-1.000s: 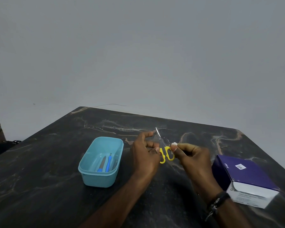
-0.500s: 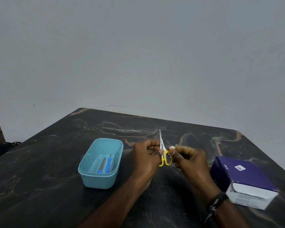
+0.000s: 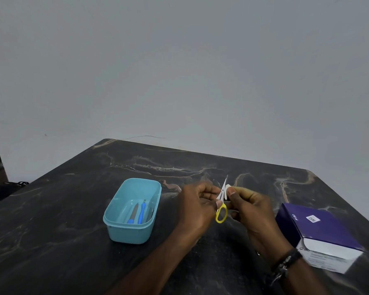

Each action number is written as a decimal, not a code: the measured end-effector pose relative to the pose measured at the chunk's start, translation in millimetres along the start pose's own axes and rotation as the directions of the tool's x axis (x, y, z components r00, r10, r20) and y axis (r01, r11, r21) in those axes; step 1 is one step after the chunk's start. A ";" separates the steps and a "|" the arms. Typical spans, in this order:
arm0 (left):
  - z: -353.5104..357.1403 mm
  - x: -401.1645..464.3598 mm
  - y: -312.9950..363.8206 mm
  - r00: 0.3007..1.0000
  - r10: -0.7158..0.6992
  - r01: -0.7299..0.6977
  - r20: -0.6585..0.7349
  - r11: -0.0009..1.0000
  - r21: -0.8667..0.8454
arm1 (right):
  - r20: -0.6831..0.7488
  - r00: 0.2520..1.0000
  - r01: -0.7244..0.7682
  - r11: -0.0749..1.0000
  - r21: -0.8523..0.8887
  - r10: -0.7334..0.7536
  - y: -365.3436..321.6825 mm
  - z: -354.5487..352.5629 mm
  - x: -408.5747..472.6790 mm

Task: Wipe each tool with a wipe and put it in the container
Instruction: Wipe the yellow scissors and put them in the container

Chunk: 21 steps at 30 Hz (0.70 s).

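Held up over the middle of the tabletop (image 3: 51, 241), the small yellow-handled scissors (image 3: 221, 207) are gripped near the handles by the left hand (image 3: 197, 206), while the right hand (image 3: 249, 206) pinches a small white wipe (image 3: 227, 189) against the blades. To wipe well, I judge the wipe should slide toward the tip, keeping fingers off the edge. The tabletop is dark veined stone before a plain grey wall (image 3: 179, 71); a light blue plastic container (image 3: 115, 224) with blue-handled tools (image 3: 142, 212) stands left, a purple-and-white box (image 3: 322, 235) right.
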<state>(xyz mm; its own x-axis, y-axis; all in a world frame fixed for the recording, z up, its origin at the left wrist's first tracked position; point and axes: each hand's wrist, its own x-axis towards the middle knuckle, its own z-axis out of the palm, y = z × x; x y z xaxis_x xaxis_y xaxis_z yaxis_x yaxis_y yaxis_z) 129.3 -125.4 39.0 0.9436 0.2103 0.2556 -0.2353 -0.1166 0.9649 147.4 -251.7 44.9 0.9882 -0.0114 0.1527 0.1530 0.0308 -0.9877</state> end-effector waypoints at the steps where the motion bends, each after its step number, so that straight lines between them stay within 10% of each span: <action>1: -0.1 0.1 -0.2 1.000 0.002 -0.002 0.002 1.000 0.006 | 0.003 1.000 -0.002 1.000 -0.003 0.002 1.2 -0.2 0.4; 21: 3.5 -1.6 -4.6 0.981 0.174 -0.189 0.086 0.953 0.236 | -0.095 0.994 0.047 0.999 -0.019 -0.049 3.4 0.1 2.3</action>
<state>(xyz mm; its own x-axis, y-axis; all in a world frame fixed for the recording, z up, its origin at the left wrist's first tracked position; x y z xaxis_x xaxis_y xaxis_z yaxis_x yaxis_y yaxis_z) 129.7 -128.6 34.0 0.9049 0.1026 0.4131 -0.3480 -0.3803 0.8569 150.2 -251.5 41.9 0.9744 -0.1080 0.1970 0.1993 0.0111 -0.9799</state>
